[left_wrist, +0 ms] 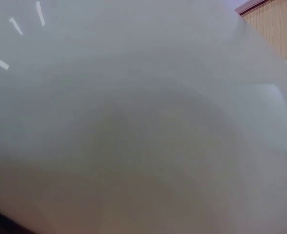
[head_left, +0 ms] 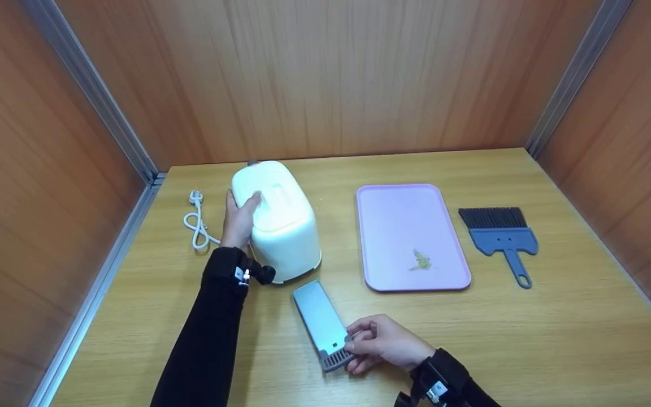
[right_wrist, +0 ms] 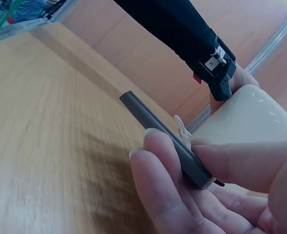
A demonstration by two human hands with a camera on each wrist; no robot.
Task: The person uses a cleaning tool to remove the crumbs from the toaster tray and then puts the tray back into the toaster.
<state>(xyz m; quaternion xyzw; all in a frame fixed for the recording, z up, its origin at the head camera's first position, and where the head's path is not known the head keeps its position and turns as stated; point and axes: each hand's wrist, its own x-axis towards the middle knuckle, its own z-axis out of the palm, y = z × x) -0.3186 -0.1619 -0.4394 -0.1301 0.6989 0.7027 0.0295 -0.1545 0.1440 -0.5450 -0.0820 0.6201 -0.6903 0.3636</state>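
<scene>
On the left stands a white toaster with a rounded body and a cover on top. My left hand grips its left side, thumb over the top edge. Its glossy white wall fills nearly the whole left wrist view. In front of the toaster, my right hand pinches a crumb tray by its slotted grey end. The crumb tray is a long, flat metal plate. In the right wrist view, thumb and fingers hold its dark grey edge, close over the table.
A pink tray with a small pile of yellowish crumbs lies right of the toaster. Further right is a blue brush with black bristles. A white power cord lies at left. Wooden panels enclose the table.
</scene>
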